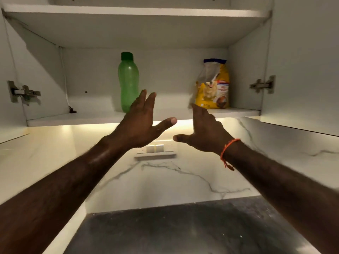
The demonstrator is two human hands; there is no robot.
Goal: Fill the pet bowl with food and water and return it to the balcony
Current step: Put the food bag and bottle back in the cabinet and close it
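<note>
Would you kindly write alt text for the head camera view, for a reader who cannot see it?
Two empty, open hands, left hand and right hand, reach up toward an open cabinet shelf holding a green bottle and a yellow pet food bag.

Dim overall. A warm strip under the cupboard shelf (143, 119) glares on the marble backsplash (165, 176). Edges bow; everything looks slightly soft.

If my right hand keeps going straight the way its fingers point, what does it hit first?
Most likely the yellow pet food bag. The right hand is open, its fingers aimed up at the bag's lower left corner on the cabinet shelf. Nothing else shows between them, though depth is hard to judge.
</note>
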